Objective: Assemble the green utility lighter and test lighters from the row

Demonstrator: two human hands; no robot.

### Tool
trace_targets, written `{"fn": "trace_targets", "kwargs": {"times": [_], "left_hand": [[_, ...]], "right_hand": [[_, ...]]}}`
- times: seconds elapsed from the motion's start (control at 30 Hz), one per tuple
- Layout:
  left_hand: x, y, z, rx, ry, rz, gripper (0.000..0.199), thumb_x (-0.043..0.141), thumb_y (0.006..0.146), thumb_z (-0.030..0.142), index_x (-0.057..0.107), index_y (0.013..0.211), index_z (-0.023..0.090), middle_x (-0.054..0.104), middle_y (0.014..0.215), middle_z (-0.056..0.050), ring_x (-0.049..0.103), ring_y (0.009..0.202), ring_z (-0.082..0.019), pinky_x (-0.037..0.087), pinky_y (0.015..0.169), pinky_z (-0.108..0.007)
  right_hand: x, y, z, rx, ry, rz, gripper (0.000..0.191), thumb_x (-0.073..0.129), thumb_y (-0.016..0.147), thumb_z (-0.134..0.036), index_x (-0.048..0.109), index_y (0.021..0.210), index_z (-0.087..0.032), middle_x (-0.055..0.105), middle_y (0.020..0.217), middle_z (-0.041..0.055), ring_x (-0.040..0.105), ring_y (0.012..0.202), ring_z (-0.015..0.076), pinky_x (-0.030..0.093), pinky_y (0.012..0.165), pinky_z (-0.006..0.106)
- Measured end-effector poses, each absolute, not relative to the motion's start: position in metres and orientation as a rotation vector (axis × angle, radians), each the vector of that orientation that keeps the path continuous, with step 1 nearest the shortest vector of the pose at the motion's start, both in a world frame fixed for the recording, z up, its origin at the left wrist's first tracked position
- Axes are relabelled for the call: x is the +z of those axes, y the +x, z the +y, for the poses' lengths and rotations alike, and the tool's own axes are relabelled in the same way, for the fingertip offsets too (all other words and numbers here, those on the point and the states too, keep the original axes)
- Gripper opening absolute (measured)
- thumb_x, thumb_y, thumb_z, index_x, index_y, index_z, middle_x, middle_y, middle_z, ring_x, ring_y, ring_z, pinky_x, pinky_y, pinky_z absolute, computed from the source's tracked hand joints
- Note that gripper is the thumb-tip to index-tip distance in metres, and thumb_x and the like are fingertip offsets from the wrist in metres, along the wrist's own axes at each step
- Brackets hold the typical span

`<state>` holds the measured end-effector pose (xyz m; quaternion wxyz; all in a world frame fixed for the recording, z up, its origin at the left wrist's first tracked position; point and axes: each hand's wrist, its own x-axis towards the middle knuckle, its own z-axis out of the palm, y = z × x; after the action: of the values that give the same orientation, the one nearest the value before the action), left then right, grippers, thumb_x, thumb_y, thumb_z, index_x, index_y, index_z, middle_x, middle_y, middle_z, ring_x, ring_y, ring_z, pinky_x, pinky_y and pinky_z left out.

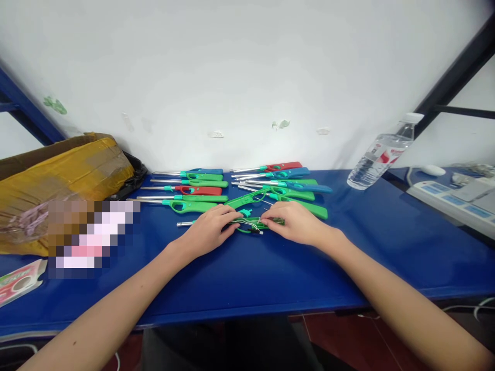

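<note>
An opened green gas lighter (253, 224) lies on the blue table, its inside facing up, with thin white wires (247, 220) across it. My left hand (212, 226) is closed around its front part, and the metal tube (184, 223) sticks out to the left. With thumb and forefinger together, my right hand (296, 220) pinches a white wire over the handle. A small black part with a pale tip (255, 231) sits at the near edge, below the wires. Just behind lies a loose green shell half (245, 198), partly hidden by other lighters.
Several lighters lie in rows behind my hands, on the left (203, 190) and right (296, 185). A taped carton (93, 159) stands at left. A water bottle (381, 157) leans at right, near a white power strip (456, 203). The white wall (247, 77) rises behind.
</note>
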<state>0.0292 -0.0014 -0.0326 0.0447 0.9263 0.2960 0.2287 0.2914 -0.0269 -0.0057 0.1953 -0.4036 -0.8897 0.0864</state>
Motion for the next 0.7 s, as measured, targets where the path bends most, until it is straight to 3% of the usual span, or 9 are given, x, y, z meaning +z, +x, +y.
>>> {"fn": "trace_targets", "kwargs": {"times": [0.33, 0.7], "left_hand": [[-0.031, 0.03, -0.001, 0.714, 2.838, 0.831, 0.024, 0.049, 0.098, 0.019, 0.07, 0.106, 0.017, 0.068, 0.106, -0.009, 0.061, 0.096, -0.021, 0.052, 0.084, -0.035], [-0.03, 0.032, -0.005, 0.67, 2.851, 0.867, 0.026, 0.046, 0.099, 0.024, 0.067, 0.113, 0.018, 0.061, 0.105, -0.009, 0.058, 0.098, -0.022, 0.051, 0.086, -0.036]], "right_hand": [[-0.015, 0.291, -0.023, 0.155, -1.156, -2.448, 0.023, 0.056, 0.093, -0.022, 0.072, 0.11, -0.02, 0.076, 0.102, 0.0067, 0.07, 0.085, 0.0203, 0.05, 0.076, 0.031], [-0.019, 0.292, -0.02, 0.158, -1.126, -2.402, 0.022, 0.058, 0.091, -0.015, 0.071, 0.108, -0.019, 0.074, 0.098, 0.0062, 0.068, 0.082, 0.0185, 0.051, 0.073, 0.03]]}}
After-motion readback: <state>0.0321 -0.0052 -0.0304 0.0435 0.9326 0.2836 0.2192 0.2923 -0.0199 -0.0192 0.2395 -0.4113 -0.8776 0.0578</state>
